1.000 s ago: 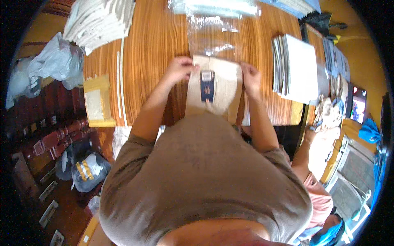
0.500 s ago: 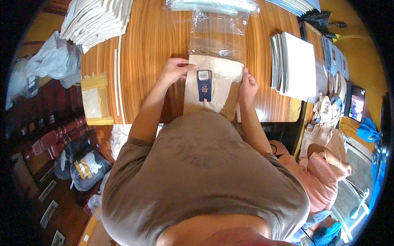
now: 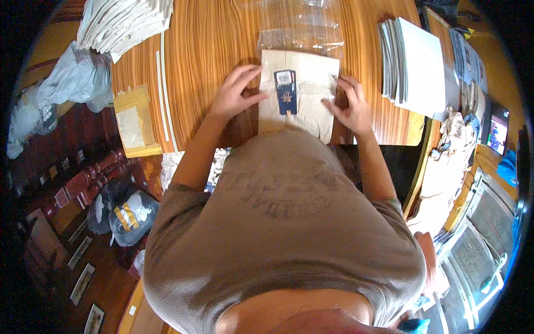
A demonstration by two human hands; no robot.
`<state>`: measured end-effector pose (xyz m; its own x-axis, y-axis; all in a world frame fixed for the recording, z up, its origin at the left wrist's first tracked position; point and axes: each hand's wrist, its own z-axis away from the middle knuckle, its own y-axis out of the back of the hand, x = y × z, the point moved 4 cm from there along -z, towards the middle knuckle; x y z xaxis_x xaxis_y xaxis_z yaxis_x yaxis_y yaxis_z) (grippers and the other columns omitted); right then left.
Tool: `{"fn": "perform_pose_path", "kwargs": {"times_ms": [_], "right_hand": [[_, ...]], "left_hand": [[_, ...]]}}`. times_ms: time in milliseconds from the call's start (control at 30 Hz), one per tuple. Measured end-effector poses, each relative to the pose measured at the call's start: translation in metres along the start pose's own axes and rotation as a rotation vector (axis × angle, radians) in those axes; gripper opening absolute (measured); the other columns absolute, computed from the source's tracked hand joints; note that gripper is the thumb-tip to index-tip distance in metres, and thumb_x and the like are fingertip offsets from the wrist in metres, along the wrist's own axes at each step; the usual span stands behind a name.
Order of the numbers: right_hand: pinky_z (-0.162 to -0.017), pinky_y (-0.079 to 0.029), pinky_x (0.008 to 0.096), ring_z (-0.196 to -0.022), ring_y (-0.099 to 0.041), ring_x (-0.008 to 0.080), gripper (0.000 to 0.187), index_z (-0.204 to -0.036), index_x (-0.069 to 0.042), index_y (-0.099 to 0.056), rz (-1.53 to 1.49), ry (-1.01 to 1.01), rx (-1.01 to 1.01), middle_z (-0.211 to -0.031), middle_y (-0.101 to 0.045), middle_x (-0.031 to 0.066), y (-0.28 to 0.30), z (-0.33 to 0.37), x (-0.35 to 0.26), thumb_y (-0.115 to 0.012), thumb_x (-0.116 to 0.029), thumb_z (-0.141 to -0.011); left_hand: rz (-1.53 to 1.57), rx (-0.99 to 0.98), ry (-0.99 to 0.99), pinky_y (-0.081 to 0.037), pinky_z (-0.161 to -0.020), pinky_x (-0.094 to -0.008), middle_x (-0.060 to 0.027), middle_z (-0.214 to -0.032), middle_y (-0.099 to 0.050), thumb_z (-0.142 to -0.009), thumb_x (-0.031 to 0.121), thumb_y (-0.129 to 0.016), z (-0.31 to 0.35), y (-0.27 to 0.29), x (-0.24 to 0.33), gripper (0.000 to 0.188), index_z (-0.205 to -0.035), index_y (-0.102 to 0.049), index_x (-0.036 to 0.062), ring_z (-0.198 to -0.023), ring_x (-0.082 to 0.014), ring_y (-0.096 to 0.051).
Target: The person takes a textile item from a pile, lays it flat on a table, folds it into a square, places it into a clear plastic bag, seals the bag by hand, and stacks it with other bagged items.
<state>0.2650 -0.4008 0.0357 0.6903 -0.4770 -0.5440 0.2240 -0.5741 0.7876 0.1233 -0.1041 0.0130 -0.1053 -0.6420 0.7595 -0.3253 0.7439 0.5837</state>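
Note:
A folded beige garment lies on the wooden table in front of me, its near end hidden behind my shirt. A navy hang tag with a white label at its top rests on the garment. A clear plastic bag extends beyond the far edge; how much of the garment it covers is hard to tell. Beside the left edge, my left hand is open, thumb and fingers apart. My right hand is open at the right edge, fingers bent, with fingertips over the garment's side.
Stacked pale folded sheets sit at the far left, and white boards in a stack at the right. A taped brown packet lies at the table's left edge. Garments are heaped to the right; filled plastic bags lie lower left.
Both hands have let go of the garment's far corners and opened at its sides. The garment appears farther up in view. The person in pink at the right is now mostly hidden.

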Motion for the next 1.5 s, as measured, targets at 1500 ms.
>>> {"fn": "perform_pose_path", "kwargs": {"times_ms": [1500], "right_hand": [[-0.041,-0.047,0.0367,-0.044,-0.060,0.0219,0.048,-0.077,0.002,-0.065,-1.137,-0.935,-0.166,-0.062,-0.064,0.0116,-0.141,0.010,-0.065,-0.068,-0.040,-0.101]], "left_hand": [[-0.339,-0.136,-0.392,-0.055,-0.096,-0.0428,-0.0074,-0.121,-0.070,-0.085,0.042,-0.076,0.030,0.001,0.082,0.044,-0.115,-0.074,0.0095,-0.118,-0.0284,-0.065]]}}
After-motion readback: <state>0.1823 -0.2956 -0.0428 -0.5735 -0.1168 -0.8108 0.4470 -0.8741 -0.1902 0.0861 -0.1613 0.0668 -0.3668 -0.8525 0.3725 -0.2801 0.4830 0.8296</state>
